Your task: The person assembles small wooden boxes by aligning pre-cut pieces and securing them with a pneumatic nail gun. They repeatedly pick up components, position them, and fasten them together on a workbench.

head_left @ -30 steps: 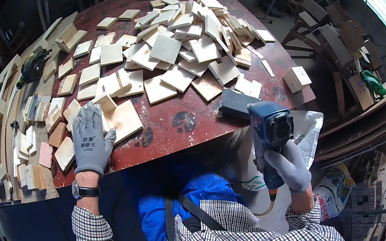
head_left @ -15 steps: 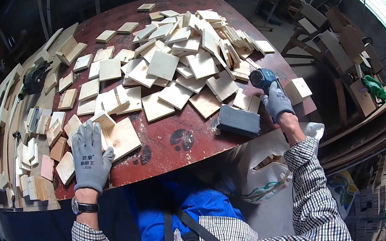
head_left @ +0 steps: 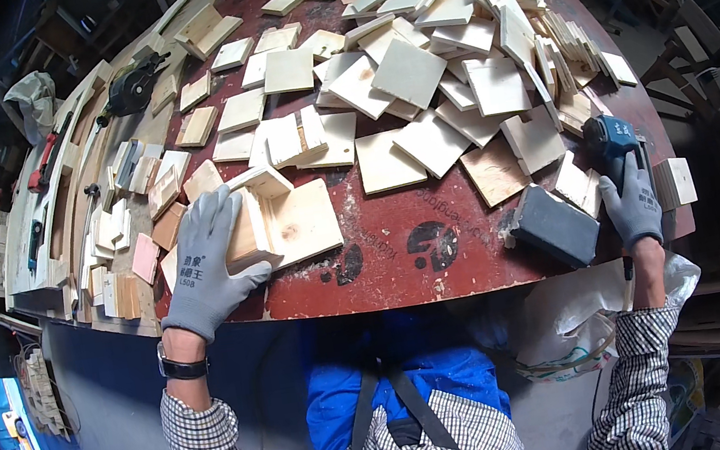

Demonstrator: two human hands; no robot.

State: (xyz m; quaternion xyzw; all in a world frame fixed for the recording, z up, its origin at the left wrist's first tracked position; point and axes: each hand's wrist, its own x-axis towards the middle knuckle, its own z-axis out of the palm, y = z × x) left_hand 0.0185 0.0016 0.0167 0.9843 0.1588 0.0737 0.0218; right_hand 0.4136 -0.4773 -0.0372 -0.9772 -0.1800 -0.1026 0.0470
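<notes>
left hand [head_left: 210,266] at the near left of the red table [head_left: 488,273], against a set of joined boards [head_left: 308,219]: one flat, another standing up from it. gloved fingers side by side along the left of the piece, thumb spread toward its near edge; whether it grips or only steadies, cannot tell.

right hand [head_left: 632,207] at the table's right side, on the blue tool [head_left: 612,136]. thumb stands off from the fingers; handle mostly covered, so cannot tell if they are clamped on it. pale wooden block [head_left: 676,182] just to the right, black block [head_left: 556,228] to the left, near the front edge.

changed: a second ago the tool hung in front of the table edge; now it is over by the right side of the tabletop, well apart from the joined boards. view has swung left too. left hand has stayed with the same piece.

reading: tool work on that piece looks paused, tool parked or being parked. large pile of boards [head_left: 412,73] fills the middle beyond.
</notes>
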